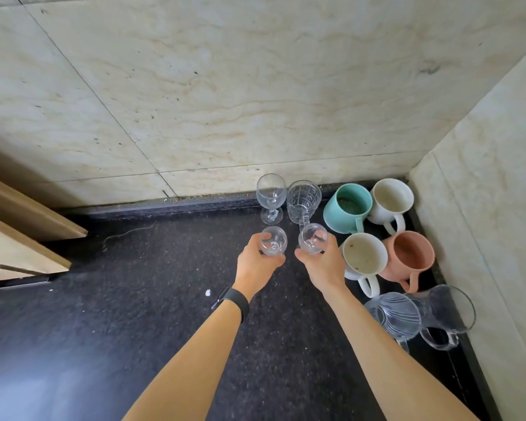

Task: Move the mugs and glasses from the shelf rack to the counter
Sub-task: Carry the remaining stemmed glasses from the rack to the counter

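Note:
My left hand point(257, 264) grips a small clear stemmed glass point(273, 240), held upright over the black counter point(134, 299). My right hand point(322, 262) grips a second small stemmed glass point(312, 238) beside it. Behind them, near the wall, stand a clear wine glass point(271, 196) and a cut-pattern glass mug point(303, 200). To the right sit a teal mug point(348, 208), two white mugs point(390, 200) point(363, 258) and a pink mug point(409, 258). Two clear glass mugs point(392, 319) point(445, 314) stand nearest me at the right.
Marble-look wall tiles point(225, 86) rise behind the counter, and a side wall point(498, 177) closes the right corner. A wooden shelf edge point(22, 226) juts in at the left. A black band is on my left wrist point(236, 300).

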Motion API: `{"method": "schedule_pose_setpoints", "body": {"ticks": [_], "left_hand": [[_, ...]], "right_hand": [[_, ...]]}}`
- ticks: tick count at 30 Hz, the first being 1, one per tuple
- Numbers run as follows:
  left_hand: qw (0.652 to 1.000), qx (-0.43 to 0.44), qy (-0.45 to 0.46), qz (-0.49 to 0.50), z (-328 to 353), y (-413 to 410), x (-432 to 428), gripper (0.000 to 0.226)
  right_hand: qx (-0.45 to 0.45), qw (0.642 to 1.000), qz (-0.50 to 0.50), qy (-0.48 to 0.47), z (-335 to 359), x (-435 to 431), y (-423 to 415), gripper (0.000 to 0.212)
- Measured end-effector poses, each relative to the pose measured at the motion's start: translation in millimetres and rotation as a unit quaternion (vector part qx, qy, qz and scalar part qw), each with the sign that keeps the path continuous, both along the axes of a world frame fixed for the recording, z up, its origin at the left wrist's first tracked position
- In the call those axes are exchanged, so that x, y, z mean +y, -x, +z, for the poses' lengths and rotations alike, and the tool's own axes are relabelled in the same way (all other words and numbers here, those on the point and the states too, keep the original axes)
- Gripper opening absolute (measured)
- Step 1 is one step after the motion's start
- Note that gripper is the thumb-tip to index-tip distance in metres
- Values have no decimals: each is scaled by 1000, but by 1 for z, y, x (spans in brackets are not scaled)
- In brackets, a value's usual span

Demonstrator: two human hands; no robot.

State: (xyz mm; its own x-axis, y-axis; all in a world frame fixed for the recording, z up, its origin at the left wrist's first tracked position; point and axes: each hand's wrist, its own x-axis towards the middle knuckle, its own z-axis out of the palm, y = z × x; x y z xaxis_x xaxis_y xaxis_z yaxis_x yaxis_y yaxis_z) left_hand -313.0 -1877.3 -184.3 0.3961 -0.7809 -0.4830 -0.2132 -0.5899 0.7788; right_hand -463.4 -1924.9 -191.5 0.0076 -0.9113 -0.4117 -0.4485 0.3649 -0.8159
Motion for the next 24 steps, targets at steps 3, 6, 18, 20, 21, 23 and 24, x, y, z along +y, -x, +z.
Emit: {"method": "schedule_pose_setpoints", "body": {"ticks": [3,6,18,20,21,23,24], "left_hand": [[1000,4,0,-2,0,2,0,58],[1000,0,-2,-17,-1,3,-3,58],[997,-8,-28,-78,-4,1,-10,65],[995,-1,-48,-90,-3,-2,-6,70],[994,0,-58,-96,-2,-4,-2,71],[992,-2,-74,-98,1,-9,7,74],[992,-4,-82,-97,4,-11,13,76]], "right_hand": [[6,1000,13,7,2,-1,-2,63],[14,999,30,10,5,-4,-1,61],[11,998,67,-17,17,-4,1,68],[-34,997,34,-62,19,1,7,85],[-50,995,24,-79,22,4,10,89],[-61,993,12,-98,28,13,16,90],[-60,993,5,-101,32,19,19,87]]}}
